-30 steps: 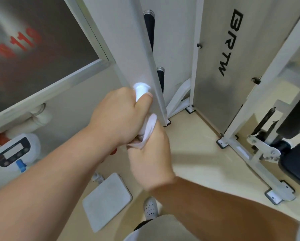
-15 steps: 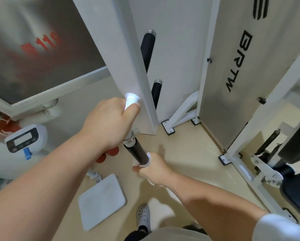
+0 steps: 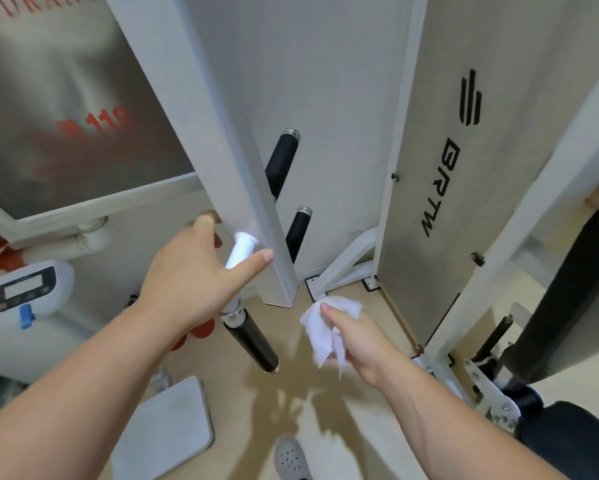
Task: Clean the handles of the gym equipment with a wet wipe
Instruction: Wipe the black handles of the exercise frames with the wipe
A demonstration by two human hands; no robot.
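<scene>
The handle (image 3: 251,344), a black grip on the low end of a white bar (image 3: 241,249), juts out just below the heel of the left hand (image 3: 190,275) and points down toward the floor (image 3: 291,393). That hand's fingers are spread wide and straight, thumb to one side and the rest to the other, with the bar's white top showing in the gap between them. Nothing is curled round it, and whether the palm presses on the bar I cannot tell. The right hand (image 3: 360,341) pinches a crumpled wet wipe (image 3: 324,329) between thumb and curled fingers, off to the side of the grip and apart from it, so no cloth is on the handle at this moment.

To my eye the step in hand is wiping this grip. To do it well, the left fingers should close round the white part above the metal collar (image 3: 232,315) so the bar does not swing. The right fingers should open the wipe out, wrap it right round the black part and draw it from the collar to the end cap (image 3: 272,370), twisting so the far side is covered too. A bunched wipe only touches in spots, so a flat, damp face matters. Two more handles (image 3: 282,157) stick out from the post (image 3: 222,168) beyond the left fingertips, and they look due the same care
</scene>
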